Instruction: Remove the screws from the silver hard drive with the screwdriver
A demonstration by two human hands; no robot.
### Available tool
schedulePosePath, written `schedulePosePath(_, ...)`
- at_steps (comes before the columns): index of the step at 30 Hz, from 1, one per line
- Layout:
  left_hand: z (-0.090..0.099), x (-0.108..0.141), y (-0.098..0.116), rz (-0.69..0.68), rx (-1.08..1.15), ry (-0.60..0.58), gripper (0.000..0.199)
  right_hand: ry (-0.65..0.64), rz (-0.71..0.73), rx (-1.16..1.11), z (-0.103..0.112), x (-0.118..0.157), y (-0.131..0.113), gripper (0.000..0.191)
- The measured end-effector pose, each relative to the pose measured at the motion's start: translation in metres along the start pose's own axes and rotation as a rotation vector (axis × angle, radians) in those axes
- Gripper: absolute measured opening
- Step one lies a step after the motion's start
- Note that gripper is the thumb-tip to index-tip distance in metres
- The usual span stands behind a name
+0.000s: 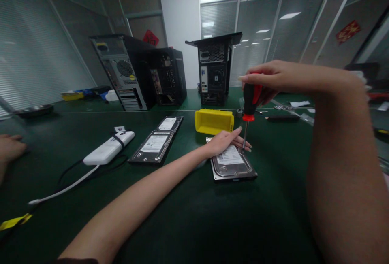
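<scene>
A hard drive [232, 167] lies label-up on the green table in front of me. My left hand [224, 142] rests on its far part with the fingers stretched out, pointing right near the screwdriver's shaft. From above, my right hand [264, 79] is wrapped round the handle of a red and black screwdriver [249, 100]. The screwdriver stands nearly upright, its tip down at the drive's right side; whether it sits in a screw is too small to tell. Just behind the drive is a yellow plastic bin [214, 121].
Two more hard drives [156, 142] lie end to end on the left, beside a white power strip [109, 148] with cables. Computer cases [212, 69] stand at the back. Another person's hand [12, 146] shows at the left edge. A dark pencil-like tool [282, 118] lies at right.
</scene>
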State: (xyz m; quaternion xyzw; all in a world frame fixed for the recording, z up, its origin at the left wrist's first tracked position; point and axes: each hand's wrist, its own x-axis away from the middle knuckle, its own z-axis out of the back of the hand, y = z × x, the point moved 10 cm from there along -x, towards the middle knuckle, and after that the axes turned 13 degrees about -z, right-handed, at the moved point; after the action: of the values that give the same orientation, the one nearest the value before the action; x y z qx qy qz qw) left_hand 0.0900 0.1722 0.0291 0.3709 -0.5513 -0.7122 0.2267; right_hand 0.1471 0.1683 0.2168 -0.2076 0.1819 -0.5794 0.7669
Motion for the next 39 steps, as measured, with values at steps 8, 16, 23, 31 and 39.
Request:
schedulePosePath(8, 0.0, 0.0, 0.0, 0.003, 0.011, 0.002, 0.061, 0.019, -0.055, -0.011, 0.004, 0.002, 0.005, 0.053)
schedulePosePath(16, 0.0, 0.0, -0.001, -0.001, 0.026, 0.005, 0.061, 0.002, -0.067, -0.028, 0.002, 0.002, 0.007, 0.052)
schedulePosePath(23, 0.0, -0.001, 0.0, -0.018, 0.043, -0.002, 0.059, -0.007, -0.096, -0.018, 0.0, 0.003, 0.007, 0.05)
schedulePosePath(31, 0.0, 0.001, 0.002, -0.004, -0.015, -0.001, 0.061, -0.001, -0.109, 0.004, 0.0, 0.002, 0.008, 0.053)
schedulePosePath(39, 0.0, 0.0, 0.001, -0.022, -0.004, -0.01, 0.061, 0.008, -0.05, 0.066, 0.0, 0.004, 0.0, 0.055)
